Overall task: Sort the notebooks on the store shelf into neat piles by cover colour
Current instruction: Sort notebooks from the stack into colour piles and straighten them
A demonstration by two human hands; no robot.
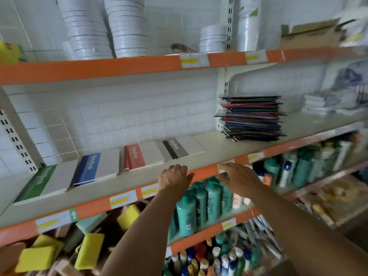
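Observation:
Four low notebook piles lie in a row on the middle shelf (139, 182): green (39, 183) at the far left, then blue (89, 168), red (135, 156) and black-and-grey (176, 149). A tall untidy stack of mixed notebooks (253, 118) stands further right on the same shelf. My left hand (175, 179) hovers at the shelf's front edge below the black pile, fingers relaxed, holding nothing. My right hand (239, 177) is beside it to the right, also empty, with straight fingers over the orange edge strip.
Stacks of white plates (127, 26) and a cardboard box (310, 34) fill the upper shelf. Green bottles (201, 204) and yellow sponges (89, 250) sit on the shelves below. White packets (326, 102) lie at the right of the middle shelf.

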